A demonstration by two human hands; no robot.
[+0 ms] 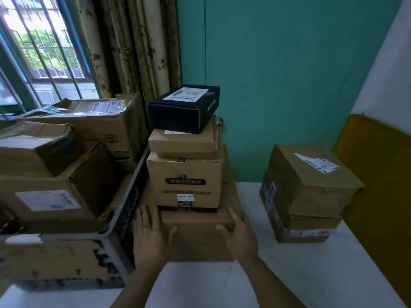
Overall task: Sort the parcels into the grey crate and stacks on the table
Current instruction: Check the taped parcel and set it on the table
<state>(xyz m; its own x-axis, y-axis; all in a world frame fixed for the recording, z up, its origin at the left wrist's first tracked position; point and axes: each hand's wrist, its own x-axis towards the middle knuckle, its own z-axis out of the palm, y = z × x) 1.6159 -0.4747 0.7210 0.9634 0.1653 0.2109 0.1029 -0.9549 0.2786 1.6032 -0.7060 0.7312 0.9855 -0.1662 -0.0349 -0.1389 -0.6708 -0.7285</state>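
Low and centre, both hands on the bottom cardboard box (200,238) of a four-high stack: left hand (149,232) with straight fingers laid flat at its left edge, thumb spread across the front; right hand (239,234) likewise flat against its right edge, thumb on the front. Neither curled round anything. Above that box, a printed carton (185,181), then a flat cardboard box (182,143), then a black box (184,110) with a white label. Just left of the stack, the grey crate (131,210), filled with cardboard parcels (55,196). At the right, apart on the white table (289,274), a second stack (309,192) of brown parcels.
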